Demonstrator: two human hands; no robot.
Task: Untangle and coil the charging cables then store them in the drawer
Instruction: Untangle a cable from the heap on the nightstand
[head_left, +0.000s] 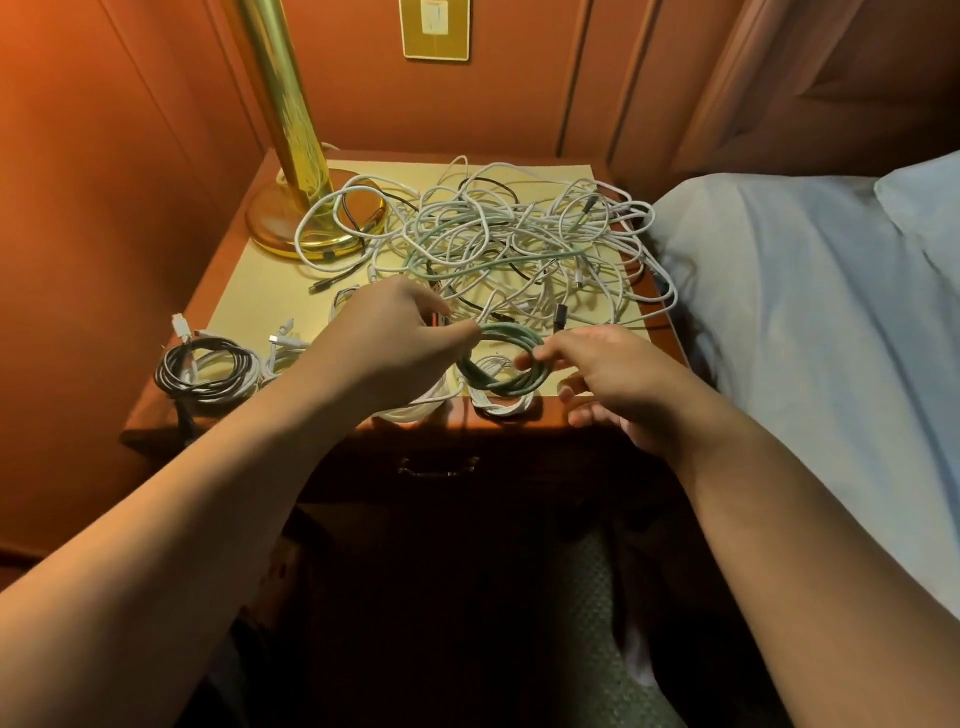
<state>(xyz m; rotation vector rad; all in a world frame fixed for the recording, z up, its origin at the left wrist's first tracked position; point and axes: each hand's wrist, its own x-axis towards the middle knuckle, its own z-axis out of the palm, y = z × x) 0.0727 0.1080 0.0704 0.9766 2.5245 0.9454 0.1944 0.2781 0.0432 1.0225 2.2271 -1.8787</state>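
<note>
A big tangle of white, black and green cables (498, 234) covers the back of the nightstand top (244, 306). Over the front edge a green cable is wound into a coil (506, 382). My left hand (395, 343) pinches the coil's left side. My right hand (608, 374) holds its right side between thumb and fingertips, the other fingers spread. The green cable's loose length runs back into the tangle. Finished coils lie along the front: a black and white one (208, 369) at the left and white ones (501, 405) under the green coil. The drawer (439, 467) below is closed.
A brass lamp (306, 197) stands at the back left of the nightstand, with cable loops over its base. A bed with pale blue bedding (805, 291) borders the right side. Wood-panelled walls close in the left and back. A wall plate (435, 28) sits above.
</note>
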